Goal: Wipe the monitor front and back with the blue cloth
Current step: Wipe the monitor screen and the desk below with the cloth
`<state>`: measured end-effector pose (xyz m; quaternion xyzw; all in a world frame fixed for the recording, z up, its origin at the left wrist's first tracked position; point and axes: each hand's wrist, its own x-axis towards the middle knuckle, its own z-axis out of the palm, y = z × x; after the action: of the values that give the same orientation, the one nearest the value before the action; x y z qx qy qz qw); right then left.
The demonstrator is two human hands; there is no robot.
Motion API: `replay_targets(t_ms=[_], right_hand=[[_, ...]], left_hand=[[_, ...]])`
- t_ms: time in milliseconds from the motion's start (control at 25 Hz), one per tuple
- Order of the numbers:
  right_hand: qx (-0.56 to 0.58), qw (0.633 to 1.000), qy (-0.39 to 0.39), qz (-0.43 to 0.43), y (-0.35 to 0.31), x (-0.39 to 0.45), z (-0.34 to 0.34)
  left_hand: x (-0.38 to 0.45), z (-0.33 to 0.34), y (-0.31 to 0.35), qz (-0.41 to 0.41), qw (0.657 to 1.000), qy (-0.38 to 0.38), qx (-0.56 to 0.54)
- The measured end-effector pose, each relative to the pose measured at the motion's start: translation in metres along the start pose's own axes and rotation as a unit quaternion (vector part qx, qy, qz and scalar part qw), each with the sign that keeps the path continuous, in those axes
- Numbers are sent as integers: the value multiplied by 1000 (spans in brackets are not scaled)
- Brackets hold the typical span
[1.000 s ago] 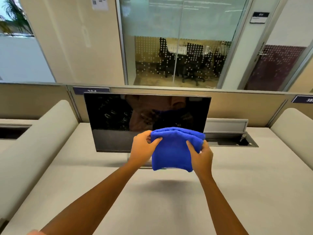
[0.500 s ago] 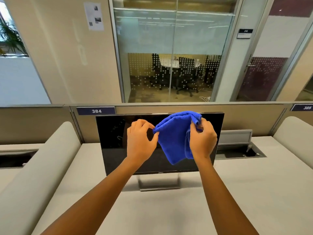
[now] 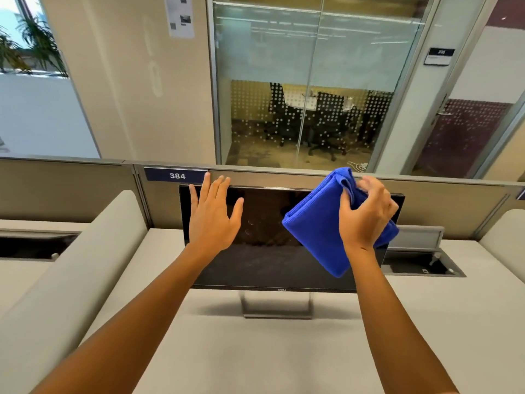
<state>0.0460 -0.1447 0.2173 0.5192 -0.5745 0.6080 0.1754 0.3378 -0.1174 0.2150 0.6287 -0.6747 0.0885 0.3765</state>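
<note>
A dark, switched-off monitor (image 3: pixel 264 251) stands on a metal stand in the middle of the beige desk (image 3: pixel 270 351). My right hand (image 3: pixel 365 217) grips a folded blue cloth (image 3: pixel 315 228), held up in front of the screen's upper right part. Whether the cloth touches the screen I cannot tell. My left hand (image 3: pixel 211 214) is spread with straight fingers in front of the monitor's upper left corner, its fingertips reaching the top edge. It holds nothing.
A low partition (image 3: pixel 85 189) with a plate marked 384 runs behind the monitor. An open cable tray (image 3: pixel 420 265) lies in the desk at the right. Padded beige dividers (image 3: pixel 71 265) flank the desk on both sides. A glass-walled meeting room lies beyond.
My left hand has let go of the cloth and moved left, fingers spread, towards the monitor's top left. My right hand keeps the cloth and has shifted to the right.
</note>
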Motion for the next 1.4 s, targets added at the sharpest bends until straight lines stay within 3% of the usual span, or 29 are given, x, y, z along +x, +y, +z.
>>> replay_targets(t_ms=[80, 160, 280, 440, 560, 720, 1040, 1160, 1400], right_hand=[[-39, 998, 24, -36, 0, 4, 3], [-100, 984, 51, -138, 5, 4, 8], [-111, 972, 8, -209, 11, -1, 13], [-80, 981, -119, -131, -7, -24, 15], [-126, 955, -195, -183, -18, -36, 22], [-171, 948, -192, -187, 7, -21, 15], [-155, 976, -133, -80, 85, 12, -25], [-106, 980, -149, -73, 82, 5, -26], [-152, 953, -223, -138, 38, -14, -5]], left_hand=[[1, 0, -2, 7, 1000, -4, -13], [-1, 0, -4, 13, 1000, -11, -22], [-3, -2, -9, 23, 999, -22, -29], [-2, -2, -9, 21, 998, -19, -50], [-4, 0, -6, 15, 998, -10, -52], [-4, 1, -8, 14, 999, -17, -35], [-2, -1, -11, 16, 999, -35, -29], [-4, -1, -9, 17, 999, -32, -2], [-4, -3, -8, 20, 999, -34, 17]])
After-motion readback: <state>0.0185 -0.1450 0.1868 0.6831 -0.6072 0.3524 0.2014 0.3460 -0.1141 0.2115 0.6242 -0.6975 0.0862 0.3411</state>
